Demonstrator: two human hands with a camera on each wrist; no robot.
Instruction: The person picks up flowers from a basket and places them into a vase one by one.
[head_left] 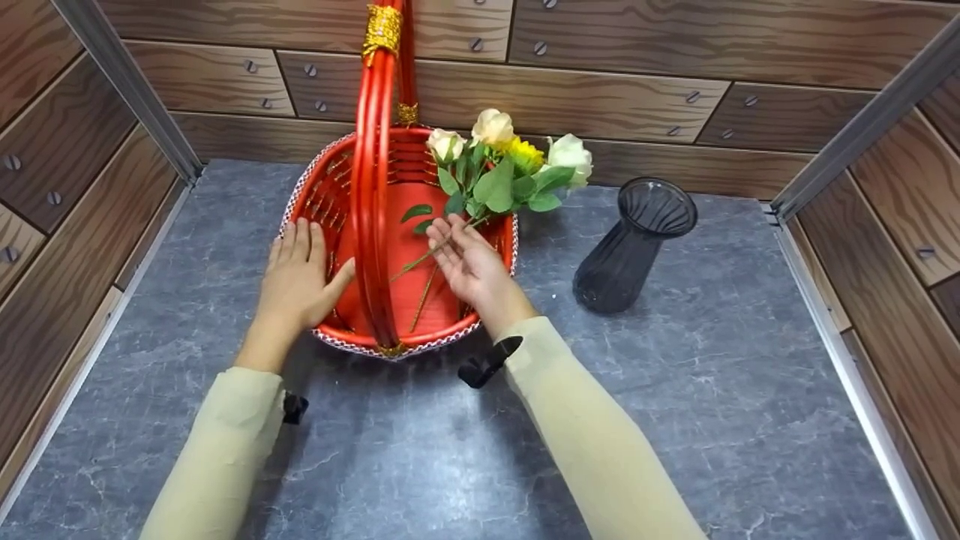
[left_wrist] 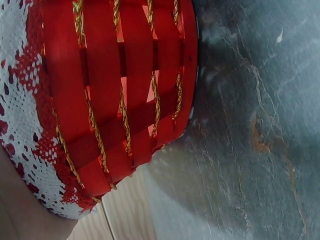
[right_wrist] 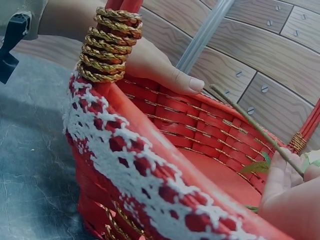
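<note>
A red woven basket (head_left: 491, 313) with a tall handle (head_left: 373, 187) stands in front of me, its rim edged in white-and-red lace (right_wrist: 122, 155). My left hand (head_left: 296, 281) rests on its left rim, fingers straight and thumb spread inward; the left wrist view shows the basket's outer wall (left_wrist: 100, 65). Over the right side of the basket, my right hand (head_left: 480, 274) is palm up, fingers bent around the thin stems of a bunch of artificial flowers (head_left: 495, 187). Pale roses and a yellow bloom lean past the right rim, while the stem ends (head_left: 424, 300) point down into the basket.
A dark, see-through ribbed glass vase (head_left: 622, 255) stands upright to the right of the basket. Wood-patterned panels (head_left: 570, 97) close off the back and sides, with metal strips (head_left: 847, 375) along the edges. The tabletop (head_left: 405, 450) is grey and marbled.
</note>
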